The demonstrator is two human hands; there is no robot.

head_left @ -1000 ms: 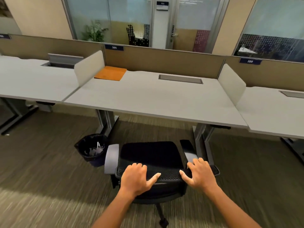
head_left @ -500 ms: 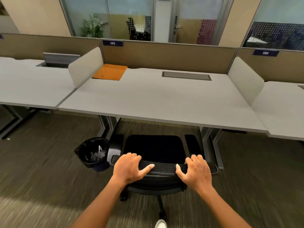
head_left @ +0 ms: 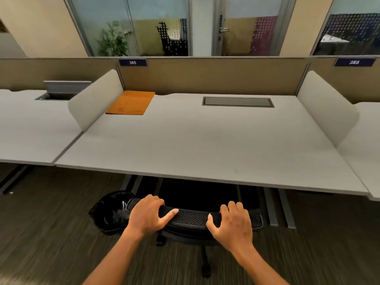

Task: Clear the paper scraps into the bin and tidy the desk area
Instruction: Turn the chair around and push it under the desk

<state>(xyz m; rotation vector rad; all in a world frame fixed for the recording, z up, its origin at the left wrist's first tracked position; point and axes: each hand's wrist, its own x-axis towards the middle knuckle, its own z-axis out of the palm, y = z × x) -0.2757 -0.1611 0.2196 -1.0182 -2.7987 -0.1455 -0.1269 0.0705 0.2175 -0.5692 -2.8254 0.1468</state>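
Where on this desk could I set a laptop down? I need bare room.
The desk is bare between the orange folder at back left, the cable hatch and the front edge. Below, chair and bin crowd the floor.

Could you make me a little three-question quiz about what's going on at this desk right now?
1. True or false: both hands rest on the chair back.
2. What lies on the desk near the left divider? A) laptop B) orange folder C) mug
3. Fill in: the bin stands on the floor to the ____ of the chair.

Key:
1. True: left hand and right hand both curl over it.
2. B, the orange folder.
3. Left; the bin sits beside the left hand.
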